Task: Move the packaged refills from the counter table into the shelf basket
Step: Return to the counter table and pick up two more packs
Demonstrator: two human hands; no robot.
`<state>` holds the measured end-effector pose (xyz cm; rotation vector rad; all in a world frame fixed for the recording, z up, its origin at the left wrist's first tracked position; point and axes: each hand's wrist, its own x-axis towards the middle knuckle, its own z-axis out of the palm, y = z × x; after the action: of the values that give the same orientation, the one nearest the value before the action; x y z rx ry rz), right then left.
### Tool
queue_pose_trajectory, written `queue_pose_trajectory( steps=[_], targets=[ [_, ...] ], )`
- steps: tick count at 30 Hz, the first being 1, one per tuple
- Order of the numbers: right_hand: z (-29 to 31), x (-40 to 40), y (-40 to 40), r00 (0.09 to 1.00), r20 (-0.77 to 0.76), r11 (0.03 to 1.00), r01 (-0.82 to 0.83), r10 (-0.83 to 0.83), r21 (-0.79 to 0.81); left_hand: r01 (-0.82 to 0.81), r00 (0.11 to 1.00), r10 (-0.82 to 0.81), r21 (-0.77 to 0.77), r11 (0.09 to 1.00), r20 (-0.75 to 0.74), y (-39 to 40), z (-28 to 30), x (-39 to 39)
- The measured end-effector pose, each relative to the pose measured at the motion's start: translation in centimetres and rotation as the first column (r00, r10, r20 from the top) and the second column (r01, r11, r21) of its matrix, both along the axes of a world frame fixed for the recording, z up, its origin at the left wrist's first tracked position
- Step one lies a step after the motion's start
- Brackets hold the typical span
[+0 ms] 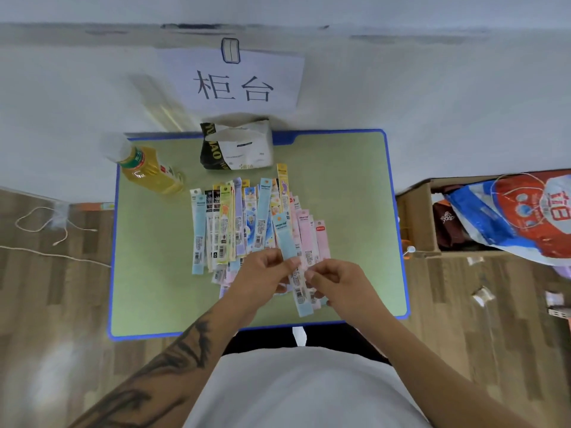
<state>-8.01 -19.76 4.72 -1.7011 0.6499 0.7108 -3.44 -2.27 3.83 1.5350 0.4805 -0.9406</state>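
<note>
A paper sign [234, 79] on the wall reads "柜台"; the tissue pack [236, 145] shows "MAO".

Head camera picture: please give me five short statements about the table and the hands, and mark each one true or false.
1. Both hands hold refill packs. True: the left hand and right hand pinch a small bunch of packs led by a light blue pack.
2. The drink bottle stands upright. False: the bottle lies on its side.
3. Many refill packs lie spread on the green table. True.
4. The tissue pack lies at the near edge of the table. False: the tissue pack is at the far edge, below the paper sign.
5. A shelf basket stands on the table. False: none is visible there.
</note>
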Motion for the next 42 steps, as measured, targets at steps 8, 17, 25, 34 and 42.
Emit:
queue_pose_trajectory(
  steps=[8,17,25,34,42],
  targets=[
    [-6.8,1.7,-2.6,0.988,-0.156,0.869,-0.086,0.01,-0.488,-0.051,0.999,0.053,0.107,0.993,-0.015,0.8,-0.7,-0.6],
    [-8.7,2.1,-1.6,0.966,-0.241,0.795,-0.221,0.097,-0.564,0.099,0.994,-0.091,0.124,0.987,-0.063,1.2,-2.6,0.2],
    [-5.0,-1.9,-3.6,0.915,0.091,0.879,0.403,-0.393,-0.255,0.204,0.973,-0.219,0.172,0.964,0.075,-1.0,-0.3,0.8],
    [4.9,-13.7,-10.1,0.68,0.203,0.707,0.652,-0.705,0.274,0.254,0.941,-0.26,0.053,0.966,0.216,-12.1,5.0,-7.8],
    [10.6,-31.9,-18.1,0.417,0.27,0.495,0.763,-0.868,0.416,0.542,0.795,-0.506,-0.02,0.84,0.334,-25.1,10.3,-22.1]
  ],
)
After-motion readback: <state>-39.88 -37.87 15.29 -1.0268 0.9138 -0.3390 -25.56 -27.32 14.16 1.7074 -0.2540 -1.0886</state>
